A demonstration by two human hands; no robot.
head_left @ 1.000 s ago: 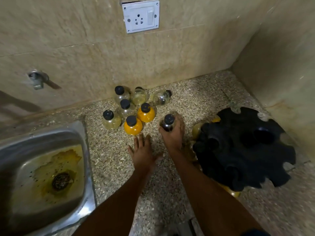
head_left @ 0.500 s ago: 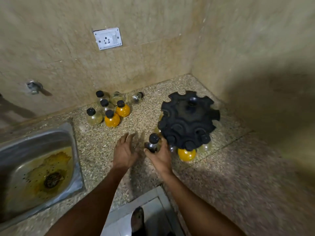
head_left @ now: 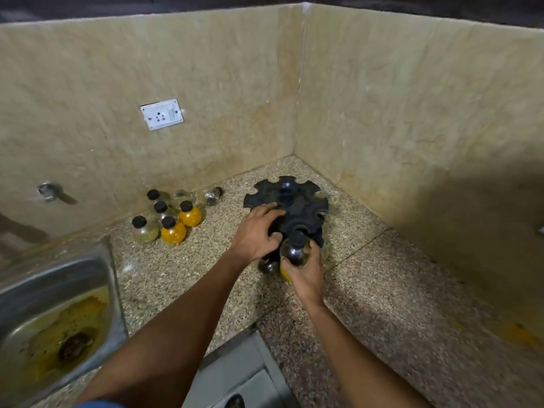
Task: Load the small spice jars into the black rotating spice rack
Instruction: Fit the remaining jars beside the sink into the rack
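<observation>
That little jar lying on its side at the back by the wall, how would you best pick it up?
The tipped jar lies with its black cap pointing right, toward the rack. I would probably come from above and pinch its round glass belly across the width, front to back. The wall leaves little room behind it, the upright jars crowd its left, and the small cap gives a poorer hold.

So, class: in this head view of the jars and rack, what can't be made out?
- Black rotating spice rack: near slots hidden by left hand.
- Clear black-capped jar: underside hidden by right hand.
- Steel sink: cut off at the left edge.
</observation>
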